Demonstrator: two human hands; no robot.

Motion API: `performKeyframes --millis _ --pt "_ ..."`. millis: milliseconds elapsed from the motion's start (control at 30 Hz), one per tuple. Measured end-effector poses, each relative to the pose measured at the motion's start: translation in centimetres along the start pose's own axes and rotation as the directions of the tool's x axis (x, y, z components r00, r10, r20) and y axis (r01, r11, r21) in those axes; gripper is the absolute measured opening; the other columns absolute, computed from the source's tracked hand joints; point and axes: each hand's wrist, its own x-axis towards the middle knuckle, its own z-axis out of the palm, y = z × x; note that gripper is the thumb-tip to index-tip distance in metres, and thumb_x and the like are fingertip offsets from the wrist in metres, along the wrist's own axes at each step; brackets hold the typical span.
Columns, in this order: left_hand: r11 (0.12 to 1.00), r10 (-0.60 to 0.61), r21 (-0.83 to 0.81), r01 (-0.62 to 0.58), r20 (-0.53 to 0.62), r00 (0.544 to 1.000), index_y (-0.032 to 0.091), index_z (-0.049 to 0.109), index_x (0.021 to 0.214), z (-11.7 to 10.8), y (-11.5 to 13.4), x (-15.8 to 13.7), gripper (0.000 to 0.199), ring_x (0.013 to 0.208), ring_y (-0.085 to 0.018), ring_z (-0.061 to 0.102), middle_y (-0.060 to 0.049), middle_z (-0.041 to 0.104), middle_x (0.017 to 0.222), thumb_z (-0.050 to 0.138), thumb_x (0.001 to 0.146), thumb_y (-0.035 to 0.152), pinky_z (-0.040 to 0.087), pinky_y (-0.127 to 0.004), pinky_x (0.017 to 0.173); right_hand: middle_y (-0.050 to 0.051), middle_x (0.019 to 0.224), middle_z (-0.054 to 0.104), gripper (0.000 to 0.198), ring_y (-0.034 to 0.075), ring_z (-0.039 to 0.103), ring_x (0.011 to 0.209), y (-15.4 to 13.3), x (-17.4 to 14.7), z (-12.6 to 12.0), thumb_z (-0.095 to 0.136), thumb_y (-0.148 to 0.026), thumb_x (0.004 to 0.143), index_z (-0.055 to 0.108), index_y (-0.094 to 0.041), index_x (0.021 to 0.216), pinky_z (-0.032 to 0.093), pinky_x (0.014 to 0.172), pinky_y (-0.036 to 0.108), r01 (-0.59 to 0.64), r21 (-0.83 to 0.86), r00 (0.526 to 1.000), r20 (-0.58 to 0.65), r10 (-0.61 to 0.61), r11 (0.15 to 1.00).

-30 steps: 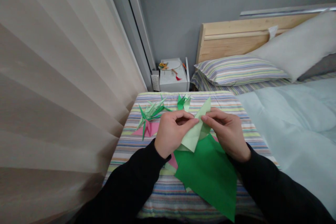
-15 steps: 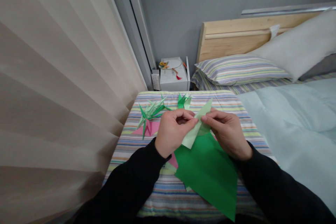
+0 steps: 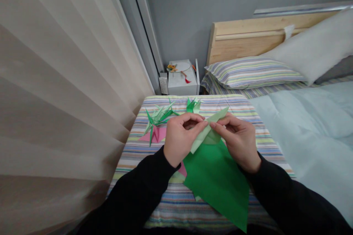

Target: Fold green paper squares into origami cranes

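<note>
A folded piece of light green paper (image 3: 200, 140) is held up between both hands, tilted toward the upper right. My left hand (image 3: 184, 135) pinches its left side between thumb and fingers. From the right, my right hand (image 3: 239, 139) pinches it too, thumb close to the left thumb near the middle of the paper. Under the hands lies a flat sheet of dark green paper (image 3: 217, 180), with pink and pale green paper edges showing beneath it. Folded green paper cranes (image 3: 160, 115) and a pink one (image 3: 157, 134) sit left of my left hand.
The striped cloth-covered table (image 3: 132, 161) holds the papers, with more folded green pieces (image 3: 193, 105) at its far side. A bed with a pale blue quilt (image 3: 311, 128) stands to the right, a curtain (image 3: 68, 99) hangs left. Behind is a white nightstand (image 3: 182, 86).
The light green paper has turned clockwise, its upper tip now further right and lower. My right hand has shifted slightly left and down, its thumb now closer to the left thumb.
</note>
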Motion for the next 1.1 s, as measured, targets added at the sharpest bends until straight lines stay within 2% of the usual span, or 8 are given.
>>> performKeyframes --millis 133,300,500,733,933,1100 --pt "0.998 0.064 0.028 -0.063 -0.019 0.998 0.018 0.074 0.071 -0.08 0.05 -0.06 0.008 0.075 -0.015 0.072 -0.003 0.077 0.082 0.080 0.076 0.016 0.060 -0.026 0.072 -0.001 0.072 0.065 0.012 0.014 0.058 0.070 0.08 -0.15 -0.07 0.080 -0.023 0.078 0.074 -0.022 0.067 0.043 0.067 0.029 0.005 -0.013 1.000 0.011 -0.004 1.000" --pt "0.991 0.129 0.026 -0.130 0.030 0.991 0.018 0.072 0.069 -0.11 -0.05 -0.15 0.009 0.078 -0.016 0.072 -0.004 0.075 0.084 0.077 0.076 0.014 0.062 -0.029 0.071 -0.003 0.067 0.059 0.016 0.013 0.051 0.065 0.18 -0.10 -0.24 0.081 -0.027 0.078 0.070 -0.021 0.069 0.039 0.064 0.029 -0.032 -0.019 0.999 -0.010 0.032 0.999" --pt "0.993 0.109 0.036 -0.110 0.035 0.993 0.018 0.070 0.066 -0.06 0.02 -0.27 0.011 0.080 -0.018 0.073 -0.005 0.076 0.086 0.076 0.076 0.015 0.063 -0.032 0.073 -0.003 0.060 0.056 0.023 0.013 0.048 0.059 -0.35 0.07 -0.08 0.082 -0.028 0.076 0.067 -0.021 0.060 0.040 0.061 0.030 -0.056 -0.055 0.998 -0.025 0.054 0.997" --pt "0.994 0.097 0.053 -0.099 0.036 0.995 0.017 0.067 0.065 -0.06 -0.01 -0.21 0.013 0.082 -0.017 0.073 -0.007 0.075 0.089 0.075 0.075 0.016 0.061 -0.030 0.074 -0.002 0.063 0.060 0.020 0.014 0.053 0.063 -0.02 -0.12 -0.10 0.083 -0.025 0.075 0.069 -0.022 0.062 0.041 0.063 0.031 -0.031 -0.036 0.999 -0.029 0.030 0.999" --pt "0.955 0.253 0.168 -0.245 -0.028 0.967 0.018 0.068 0.065 0.04 -0.07 -0.18 0.015 0.082 -0.017 0.069 -0.004 0.070 0.083 0.077 0.075 0.012 0.055 -0.032 0.077 -0.001 0.066 0.062 0.021 0.016 0.057 0.069 0.22 -0.22 0.09 0.083 -0.022 0.076 0.069 -0.022 0.061 0.042 0.066 0.032 0.021 -0.023 0.997 -0.073 -0.023 1.000" --pt "0.944 0.227 0.247 -0.217 -0.012 0.974 0.020 0.068 0.067 -0.02 0.43 -0.31 0.015 0.079 -0.018 0.069 -0.002 0.073 0.081 0.076 0.079 0.014 0.052 -0.031 0.071 -0.003 0.060 0.058 0.021 0.014 0.051 0.061 -0.07 -0.14 0.11 0.082 -0.023 0.075 0.069 -0.022 0.059 0.039 0.061 0.032 0.017 -0.069 0.996 -0.085 -0.023 0.997"
